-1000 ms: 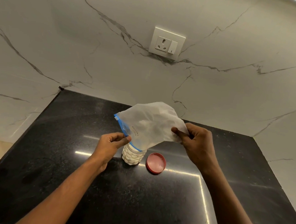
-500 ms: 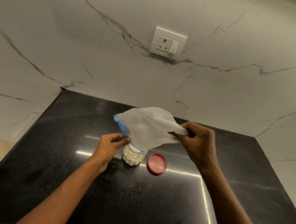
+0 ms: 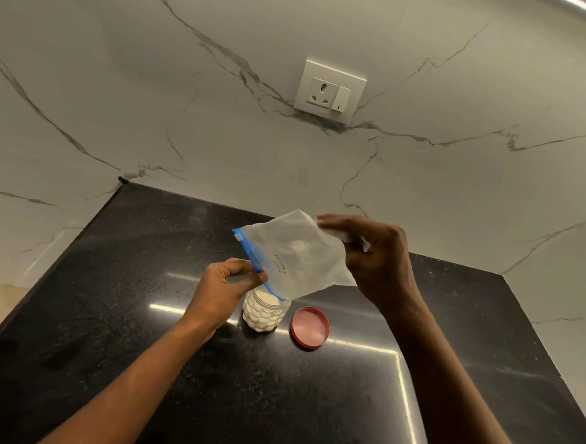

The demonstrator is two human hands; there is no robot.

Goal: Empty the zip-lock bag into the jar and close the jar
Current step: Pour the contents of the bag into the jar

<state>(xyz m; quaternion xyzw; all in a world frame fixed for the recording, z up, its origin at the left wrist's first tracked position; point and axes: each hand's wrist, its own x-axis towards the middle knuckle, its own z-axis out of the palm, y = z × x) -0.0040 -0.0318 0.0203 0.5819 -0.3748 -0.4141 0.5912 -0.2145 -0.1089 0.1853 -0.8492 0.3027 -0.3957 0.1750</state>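
Observation:
A clear zip-lock bag (image 3: 296,256) with a blue zip strip hangs tilted over the jar, its mouth pointing down at the jar's opening. My left hand (image 3: 225,289) pinches the blue strip at the mouth. My right hand (image 3: 375,257) grips the bag's bottom end, raised up and to the right. The small bumpy clear jar (image 3: 264,314) stands upright on the black counter, filled with white contents and with no lid on it. Its red lid (image 3: 310,327) lies flat on the counter just right of the jar.
The black speckled counter (image 3: 141,315) ends at a white marble wall behind and on the right. A white socket and switch plate (image 3: 329,91) sits on the wall above. The counter's left edge drops off to the floor.
My right hand has lifted the bag's bottom end higher and turned over it, so the bag now looks flatter. My left hand and the jar stay in place.

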